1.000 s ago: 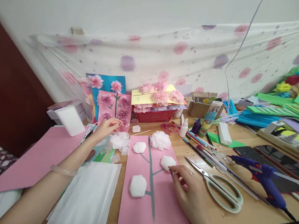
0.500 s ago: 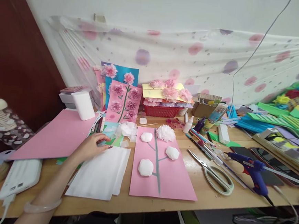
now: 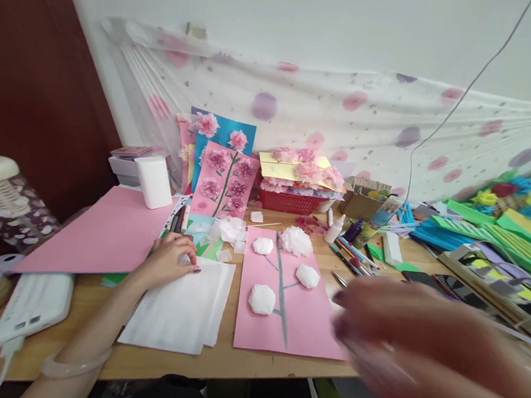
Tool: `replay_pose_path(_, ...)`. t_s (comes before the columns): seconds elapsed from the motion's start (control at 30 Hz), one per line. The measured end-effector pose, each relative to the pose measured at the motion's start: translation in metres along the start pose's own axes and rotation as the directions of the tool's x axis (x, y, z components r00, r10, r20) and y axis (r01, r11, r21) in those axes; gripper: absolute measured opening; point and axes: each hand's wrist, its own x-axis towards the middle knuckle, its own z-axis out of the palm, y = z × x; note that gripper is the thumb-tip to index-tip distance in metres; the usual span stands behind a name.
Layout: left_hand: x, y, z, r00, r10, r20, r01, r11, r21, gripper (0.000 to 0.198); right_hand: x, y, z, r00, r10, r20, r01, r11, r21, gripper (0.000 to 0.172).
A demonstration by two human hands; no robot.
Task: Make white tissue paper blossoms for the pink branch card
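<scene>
My left hand (image 3: 171, 259) rests at the top edge of a stack of white tissue paper (image 3: 173, 314). Its fingers are loosely bent, with a gap between thumb and forefinger. Blurred by motion, my right hand (image 3: 432, 353) is close to the camera at the lower right; whether it holds anything is unclear. It overlaps the right edge of a pink sheet (image 3: 254, 336) and mostly hides the scissors (image 3: 339, 279). On that sheet are a painted green stem, a fluffy white paper flower (image 3: 296, 241) and three flat white paper pads (image 3: 262, 300).
Behind stand a pink flower card (image 3: 223, 183) and a red basket (image 3: 288, 202) of flower cards. A glue bottle (image 3: 335, 228) and several pens lie right of centre. On the left are a large pink sheet (image 3: 92, 234), a white box (image 3: 153, 182) and a power bank (image 3: 36, 303).
My right hand has come up from the bottom right corner, now covering the glue gun and most of the scissors. My left hand stays by the tissue paper, its fingers more bent.
</scene>
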Motion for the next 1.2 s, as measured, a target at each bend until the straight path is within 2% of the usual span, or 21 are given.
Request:
replay_pose_path(0.07,0.0,0.001,0.0,1.0,-0.004,-0.011,0.004,1.0,-0.028,0.015,0.016,0.008,0.017,0.989,-0.076,0.126,0.081,0.996,-0.034,0.029)
replay_pose_path(0.13,-0.001,0.004,-0.002,0.999,-0.016,-0.032,0.014,0.998,-0.067,0.015,0.026,0.027,0.038,0.962,-0.134,0.24,0.15,0.987,-0.048,0.025)
replay_pose_path(0.17,-0.001,0.005,-0.003,0.999,-0.024,-0.044,0.019,0.995,-0.096,0.015,0.028,0.039,0.049,0.954,-0.124,0.272,0.142,0.989,-0.048,0.021)
replay_pose_path(0.23,-0.002,0.007,-0.007,0.998,-0.045,-0.036,0.038,0.982,-0.185,0.018,0.027,0.062,0.069,0.943,-0.048,0.328,0.057,0.998,-0.017,0.019)
replay_pose_path(0.33,-0.004,0.011,-0.017,0.996,-0.087,0.032,0.093,0.936,-0.339,0.026,0.02,0.088,0.091,0.913,0.135,0.386,-0.181,0.98,0.085,0.017)
replay_pose_path(0.43,-0.004,0.02,-0.034,0.993,-0.102,0.068,0.121,0.893,-0.434,0.028,0.011,0.099,0.106,0.822,0.269,0.501,-0.455,0.84,0.296,0.021)
replay_pose_path(0.5,-0.002,0.031,-0.046,0.993,-0.096,0.068,0.117,0.869,-0.48,0.027,0.009,0.102,0.114,0.759,0.293,0.582,-0.588,0.692,0.419,0.036)
replay_pose_path(0.57,0.003,0.046,-0.056,0.994,-0.092,0.061,0.11,0.857,-0.503,0.025,0.008,0.103,0.119,0.715,0.254,0.651,-0.661,0.55,0.51,0.054)
replay_pose_path(0.67,0.015,0.073,-0.062,0.997,-0.075,0.033,0.081,0.866,-0.493,0.026,0.01,0.102,0.123,0.688,0.105,0.718,-0.703,0.346,0.622,0.072)
replay_pose_path(0.73,0.026,0.091,-0.059,0.998,-0.065,0.002,0.058,0.874,-0.483,0.027,0.012,0.101,0.122,0.674,0.051,0.737,-0.725,0.241,0.646,0.073)
replay_pose_path(0.77,0.032,0.1,-0.056,0.998,-0.065,-0.021,0.046,0.875,-0.482,0.027,0.012,0.101,0.122,0.665,0.056,0.745,-0.736,0.218,0.641,0.069)
replay_pose_path(0.9,0.053,0.126,-0.039,0.987,-0.101,-0.127,0.019,0.851,-0.524,0.025,0.009,0.109,0.119,0.635,0.192,0.748,-0.77,0.231,0.594,0.044)
replay_pose_path(0.97,0.061,0.13,-0.03,0.98,-0.141,-0.139,0.032,0.804,-0.593,0.027,0.004,0.118,0.118,0.59,0.294,0.752,-0.807,0.23,0.544,0.038)
replay_pose_path(1.03,0.067,0.13,-0.02,0.968,-0.203,-0.147,0.043,0.715,-0.698,0.034,-0.002,0.129,0.119,0.531,0.389,0.753,-0.847,0.21,0.488,0.035)
replay_pose_path(1.1,0.07,0.127,-0.007,0.952,-0.28,-0.12,0.058,0.553,-0.831,0.043,-0.008,0.138,0.121,0.498,0.456,0.738,-0.863,0.176,0.473,0.035)
replay_pose_path(1.13,0.069,0.126,0.0,0.951,-0.302,-0.072,0.077,0.453,-0.888,0.047,-0.01,0.143,0.122,0.494,0.48,0.725,-0.861,0.154,0.484,0.034)
replay_pose_path(1.2,0.065,0.123,0.014,0.962,-0.265,0.06,0.138,0.285,-0.949,0.051,-0.014,0.151,0.125,0.501,0.519,0.692,-0.842,0.11,0.528,0.034)
